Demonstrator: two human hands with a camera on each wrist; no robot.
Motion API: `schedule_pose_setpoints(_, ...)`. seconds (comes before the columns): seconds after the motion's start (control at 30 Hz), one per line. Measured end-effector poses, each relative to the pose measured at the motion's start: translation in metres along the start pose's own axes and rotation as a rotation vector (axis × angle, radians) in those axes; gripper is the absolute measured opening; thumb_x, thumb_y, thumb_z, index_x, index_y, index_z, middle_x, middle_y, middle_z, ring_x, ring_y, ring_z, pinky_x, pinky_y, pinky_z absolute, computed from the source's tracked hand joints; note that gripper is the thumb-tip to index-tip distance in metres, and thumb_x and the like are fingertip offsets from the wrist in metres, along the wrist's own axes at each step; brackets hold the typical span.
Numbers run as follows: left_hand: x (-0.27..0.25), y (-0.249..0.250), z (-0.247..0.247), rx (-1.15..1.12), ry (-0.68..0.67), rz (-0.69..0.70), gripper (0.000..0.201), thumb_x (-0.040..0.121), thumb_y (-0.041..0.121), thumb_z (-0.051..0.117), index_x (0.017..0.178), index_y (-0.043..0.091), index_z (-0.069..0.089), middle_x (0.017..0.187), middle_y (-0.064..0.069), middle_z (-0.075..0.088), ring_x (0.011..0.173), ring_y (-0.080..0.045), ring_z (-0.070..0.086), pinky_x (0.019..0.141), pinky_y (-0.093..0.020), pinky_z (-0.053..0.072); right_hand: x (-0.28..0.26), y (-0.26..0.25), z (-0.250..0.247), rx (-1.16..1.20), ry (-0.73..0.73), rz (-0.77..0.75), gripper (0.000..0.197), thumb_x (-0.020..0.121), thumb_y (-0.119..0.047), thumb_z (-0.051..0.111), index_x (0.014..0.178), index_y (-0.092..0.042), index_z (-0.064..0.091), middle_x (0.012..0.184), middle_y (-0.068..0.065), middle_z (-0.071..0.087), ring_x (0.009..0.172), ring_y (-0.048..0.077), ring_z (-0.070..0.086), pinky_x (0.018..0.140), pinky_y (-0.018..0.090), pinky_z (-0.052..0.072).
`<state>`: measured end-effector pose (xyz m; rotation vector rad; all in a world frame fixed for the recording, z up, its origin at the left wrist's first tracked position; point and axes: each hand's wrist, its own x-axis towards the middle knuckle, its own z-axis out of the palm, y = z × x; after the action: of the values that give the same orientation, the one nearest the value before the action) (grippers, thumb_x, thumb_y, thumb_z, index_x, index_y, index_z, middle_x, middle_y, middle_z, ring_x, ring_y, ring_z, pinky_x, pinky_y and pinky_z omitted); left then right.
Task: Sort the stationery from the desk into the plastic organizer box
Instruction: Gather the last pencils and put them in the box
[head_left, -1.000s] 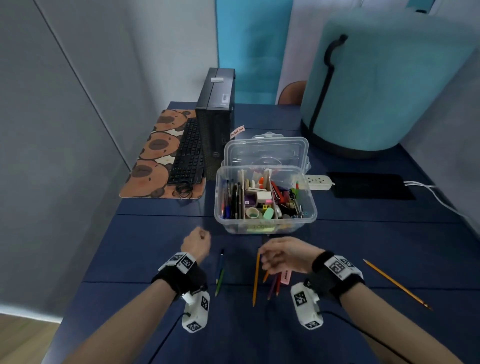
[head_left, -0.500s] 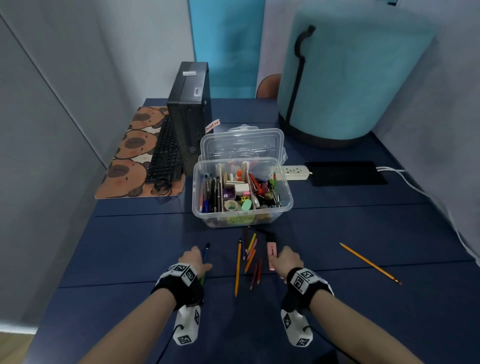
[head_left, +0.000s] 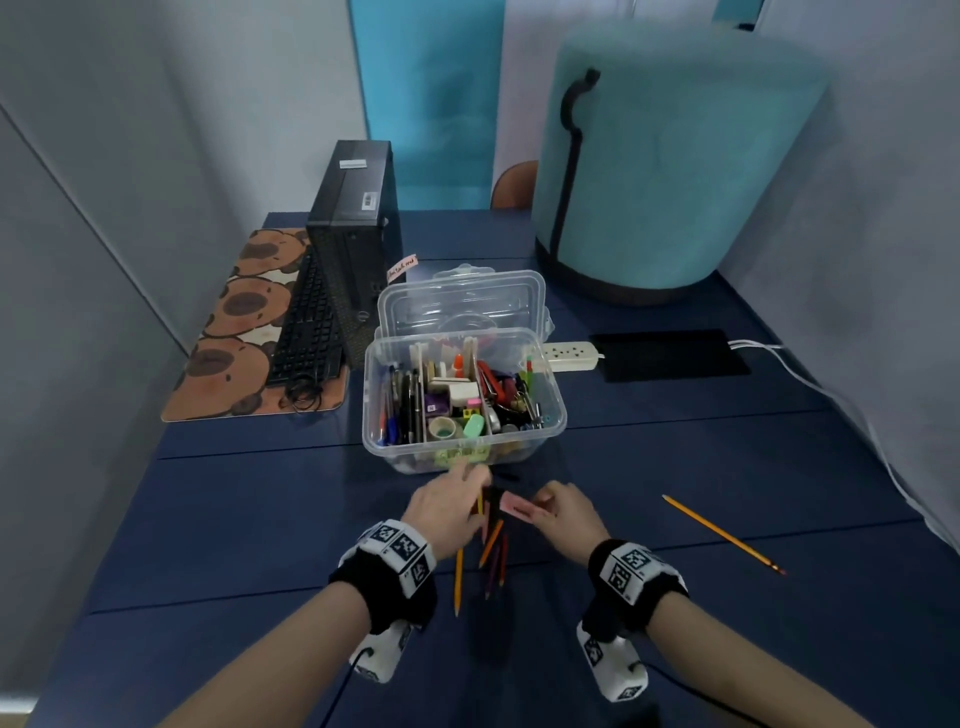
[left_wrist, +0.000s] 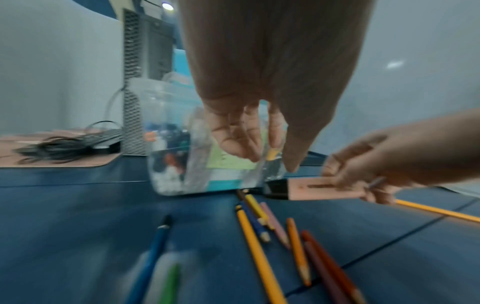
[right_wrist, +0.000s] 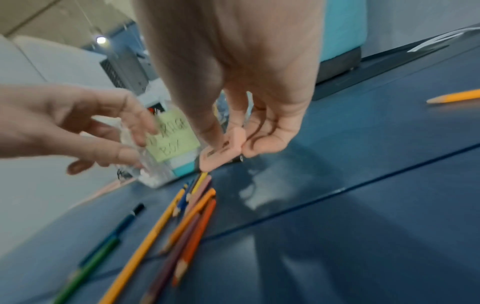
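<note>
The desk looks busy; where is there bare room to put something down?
Bare desk lies between the organizer box and the lone yellow pencil; more left of the left hand. It is crowded before the box, where coloured pencils lie.

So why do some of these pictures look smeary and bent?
Left wrist view: motion blur smears the left hand and organizer box. Right wrist view: desk lines curve; the right hand is soft. Head view: sharper, walls bow outward.
</note>
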<state>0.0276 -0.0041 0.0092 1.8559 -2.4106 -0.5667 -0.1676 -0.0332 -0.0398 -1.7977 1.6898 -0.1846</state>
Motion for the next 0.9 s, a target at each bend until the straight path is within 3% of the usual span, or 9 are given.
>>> schedule_pose_setpoints(0.1,0.014,0.019,0.003,0.043,-0.064,0.148,0.056,0.089,0.031,0.058,0.138,0.024,0.033,0.132,-0.001,0.036,0.110,-0.025,0.053,0.083,-0.042,0.048,-0.001,-0.009,-0.021,0.228,-0.099,-0.115,0.021,0.089,-0.027,0.063,0.105,-0.013,0.066,0.094,0.001,0.063,0.083,0.014,0.060,0.066,0.024,0.044)
schedule_pose_setpoints(0.2,0.021,0.021,-0.004,0.092,-0.002,0.195,0.039,0.092,0.030,0.053,0.127,0.017,0.042,0.120,-0.003,0.048,0.107,-0.024,0.055,0.085,-0.039,0.048,-0.006,-0.021,-0.044,0.456,-0.155,-0.146,0.019,0.089,-0.020,0.066,0.104,-0.008,0.068,0.078,-0.005,0.064,0.057,0.000,0.055,0.050,0.019,0.043)
schedule_pose_setpoints(0.33,0.017,0.005,-0.035,0.099,0.177,0.242,0.026,0.099,0.032,0.040,0.117,0.015,0.049,0.109,0.001,0.054,0.084,-0.010,0.053,0.073,-0.022,0.050,-0.003,-0.034,-0.058,0.925,-0.160,-0.068,0.028,0.093,-0.027,0.061,0.105,-0.003,0.067,0.078,0.004,0.063,0.060,0.012,0.052,0.055,0.025,0.046)
schedule_pose_setpoints(0.43,0.011,-0.018,-0.074,-0.090,0.390,0.074,0.024,0.098,0.031,0.044,0.114,0.016,0.053,0.098,0.007,0.052,0.068,-0.003,0.047,0.056,-0.014,0.038,0.004,-0.037,-0.057,0.988,-0.067,0.059,0.028,0.096,-0.031,0.055,0.093,-0.006,0.066,0.068,0.003,0.056,0.056,0.015,0.052,0.051,0.026,0.046)
schedule_pose_setpoints(0.5,0.013,-0.039,-0.092,-0.224,0.566,-0.113,0.021,0.096,0.032,0.050,0.107,0.015,0.056,0.091,0.004,0.057,0.066,-0.008,0.051,0.055,-0.014,0.036,0.006,-0.034,-0.048,0.857,-0.064,0.119,0.025,0.097,-0.027,0.053,0.088,-0.007,0.064,0.069,0.004,0.053,0.056,0.016,0.051,0.052,0.027,0.045)
schedule_pose_setpoints(0.57,0.022,-0.060,-0.101,-0.269,0.619,-0.299,0.024,0.093,0.036,0.055,0.107,0.016,0.060,0.088,0.000,0.064,0.073,-0.018,0.060,0.062,-0.027,0.047,0.008,-0.027,-0.034,0.744,-0.089,0.189,0.018,0.096,-0.020,0.052,0.088,-0.007,0.062,0.071,0.005,0.053,0.057,0.017,0.051,0.053,0.027,0.045)
schedule_pose_setpoints(0.7,0.050,-0.075,-0.107,-0.190,0.355,-0.493,0.032,0.089,0.044,0.056,0.104,0.017,0.063,0.094,-0.007,0.069,0.082,-0.027,0.066,0.074,-0.035,0.054,0.008,-0.018,-0.013,0.685,-0.149,0.300,0.014,0.096,-0.014,0.048,0.087,-0.008,0.058,0.068,0.006,0.050,0.055,0.019,0.049,0.052,0.025,0.043)
schedule_pose_setpoints(0.83,0.075,-0.063,-0.112,-0.116,0.190,-0.510,0.035,0.089,0.033,0.058,0.111,0.006,0.062,0.118,-0.016,0.060,0.101,-0.033,0.063,0.085,-0.036,0.052,0.006,-0.015,-0.007,0.647,-0.207,0.309,0.016,0.097,-0.013,0.045,0.090,-0.007,0.058,0.070,0.007,0.051,0.056,0.019,0.050,0.053,0.026,0.044)
schedule_pose_setpoints(0.9,0.083,-0.060,-0.114,-0.027,0.145,-0.489,0.032,0.092,0.025,0.056,0.113,0.000,0.060,0.118,-0.017,0.060,0.107,-0.033,0.060,0.086,-0.034,0.048,0.008,-0.014,-0.008,0.631,-0.215,0.294,0.017,0.097,-0.014,0.045,0.091,-0.007,0.058,0.073,0.007,0.052,0.058,0.019,0.052,0.054,0.026,0.046)
